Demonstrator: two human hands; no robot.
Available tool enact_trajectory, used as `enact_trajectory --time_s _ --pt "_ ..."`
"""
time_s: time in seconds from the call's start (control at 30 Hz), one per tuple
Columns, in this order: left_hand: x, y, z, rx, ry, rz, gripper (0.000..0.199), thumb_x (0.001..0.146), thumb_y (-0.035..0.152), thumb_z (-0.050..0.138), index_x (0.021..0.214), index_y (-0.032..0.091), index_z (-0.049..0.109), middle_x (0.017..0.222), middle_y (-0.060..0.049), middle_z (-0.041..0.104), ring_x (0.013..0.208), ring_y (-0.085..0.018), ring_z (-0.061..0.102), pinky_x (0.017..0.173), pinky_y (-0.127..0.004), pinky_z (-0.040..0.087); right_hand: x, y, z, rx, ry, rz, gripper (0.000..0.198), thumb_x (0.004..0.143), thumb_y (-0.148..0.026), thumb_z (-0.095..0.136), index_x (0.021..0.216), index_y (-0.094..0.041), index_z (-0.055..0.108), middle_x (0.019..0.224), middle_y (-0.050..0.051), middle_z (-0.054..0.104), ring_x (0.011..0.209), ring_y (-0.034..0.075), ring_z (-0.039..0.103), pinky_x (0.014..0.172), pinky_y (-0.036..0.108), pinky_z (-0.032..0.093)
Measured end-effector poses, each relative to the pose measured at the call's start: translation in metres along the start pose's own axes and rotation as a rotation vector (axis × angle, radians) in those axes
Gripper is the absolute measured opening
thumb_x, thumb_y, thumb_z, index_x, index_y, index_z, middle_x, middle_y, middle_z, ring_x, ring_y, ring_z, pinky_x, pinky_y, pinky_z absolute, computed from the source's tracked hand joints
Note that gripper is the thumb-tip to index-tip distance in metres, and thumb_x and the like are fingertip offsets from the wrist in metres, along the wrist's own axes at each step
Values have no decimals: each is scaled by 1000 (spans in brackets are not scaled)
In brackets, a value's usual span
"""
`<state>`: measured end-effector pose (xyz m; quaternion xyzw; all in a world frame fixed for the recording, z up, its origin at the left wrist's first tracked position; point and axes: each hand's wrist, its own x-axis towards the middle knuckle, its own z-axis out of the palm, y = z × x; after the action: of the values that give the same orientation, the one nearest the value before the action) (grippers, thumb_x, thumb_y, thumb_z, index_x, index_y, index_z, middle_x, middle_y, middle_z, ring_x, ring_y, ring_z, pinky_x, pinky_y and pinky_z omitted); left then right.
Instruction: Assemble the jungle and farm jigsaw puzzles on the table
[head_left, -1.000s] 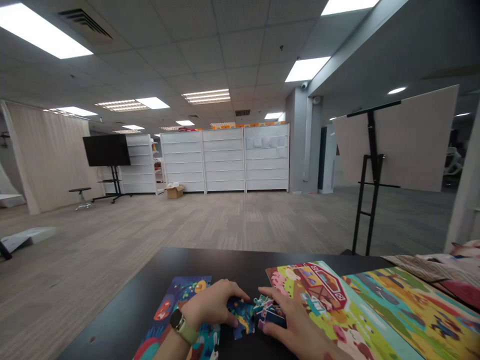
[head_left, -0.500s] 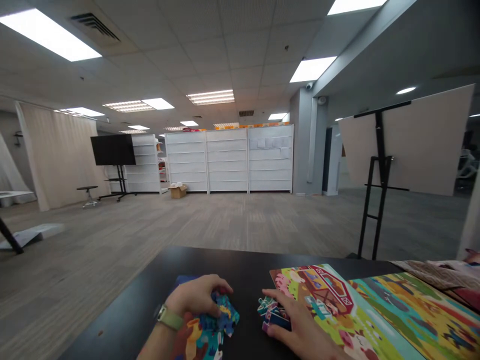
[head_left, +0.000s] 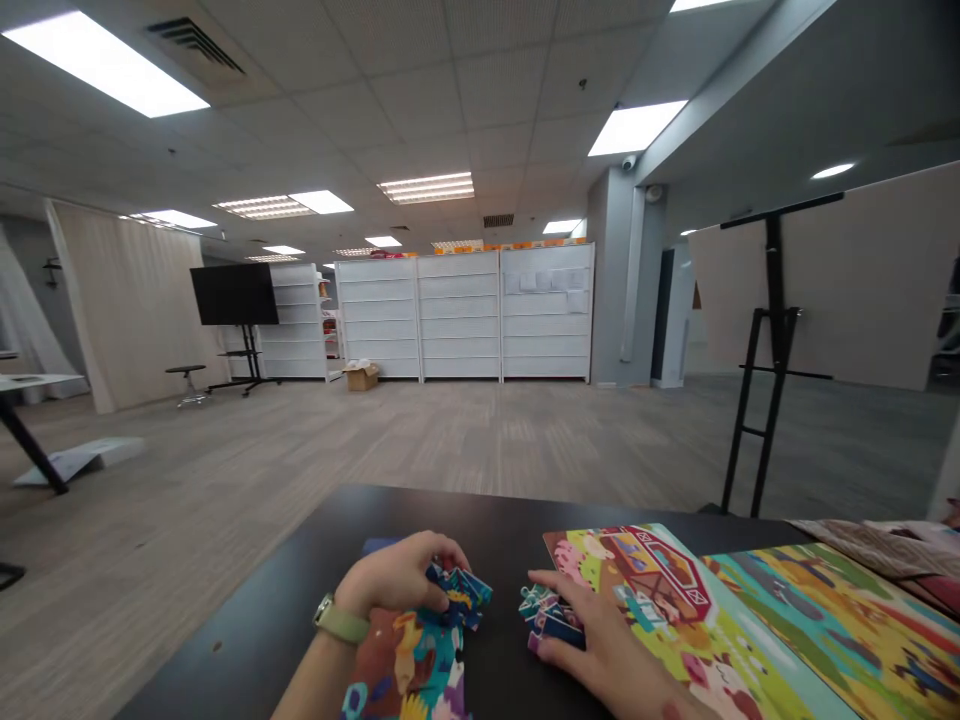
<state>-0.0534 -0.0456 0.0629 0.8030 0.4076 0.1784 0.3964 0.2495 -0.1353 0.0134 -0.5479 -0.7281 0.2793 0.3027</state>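
Note:
My left hand (head_left: 401, 578), a watch with a green strap at its wrist, is closed around several blue jigsaw puzzle pieces (head_left: 469, 595) near the middle of the black table. Beneath and in front of it lies a partly joined puzzle (head_left: 401, 660) in brown, blue and yellow, its right edge uneven. My right hand (head_left: 589, 635) curls its thumb and fingers around a small pile of dark blue and teal puzzle pieces (head_left: 553, 618). This pile sits at the left edge of a farm picture puzzle (head_left: 667, 580) with a red barn.
A second picture board (head_left: 832, 610) in yellow and turquoise lies to the right, with a brown cloth-like item (head_left: 847, 537) behind it. The black table (head_left: 285, 620) ends at the left and far side. Beyond stand an easel (head_left: 765, 400), white shelves (head_left: 457, 320) and a screen (head_left: 234, 295).
My left hand has lifted and tilted its pieces slightly to the right, uncovering more of the puzzle below. The right hand stays on its pile. The view has shifted slightly.

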Motion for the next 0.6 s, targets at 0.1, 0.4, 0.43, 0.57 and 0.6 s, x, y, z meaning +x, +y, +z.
enact_trajectory --time_s 0.1,0.4,0.43,0.57,0.6 --pt "9 0 5 -151 42 60 43 69 21 71 112 21 67 103 -2 65 94 -21 60 83 -30 47 2 -2 2 68 28 4 66 75 -38 75 138 -30 57 142 6 60 130 33 54 110 43 42" --pt "53 -2 84 -431 41 163 42 74 23 63 116 19 60 101 -2 65 92 -18 60 81 -28 47 17 5 -4 559 216 -59 62 72 -60 75 117 -20 61 108 8 72 99 30 68 89 40 53" --pt "54 0 92 -447 29 181 44 75 22 62 118 20 59 104 -3 65 94 -19 60 83 -29 47 17 6 -5 555 236 -64 62 72 -62 75 116 -20 61 106 8 72 99 30 68 89 40 53" --pt "52 5 108 -477 33 242 52 77 20 59 128 22 54 126 -5 60 117 -24 54 100 -34 42 14 4 -1 439 190 -79 55 74 -62 73 109 -21 62 102 5 72 100 29 67 90 38 52" --pt "51 5 109 -476 45 252 53 77 19 58 130 23 53 131 -5 58 122 -25 50 105 -35 38 13 3 2 421 165 -74 54 76 -61 72 110 -21 62 104 6 72 101 29 67 91 38 51"
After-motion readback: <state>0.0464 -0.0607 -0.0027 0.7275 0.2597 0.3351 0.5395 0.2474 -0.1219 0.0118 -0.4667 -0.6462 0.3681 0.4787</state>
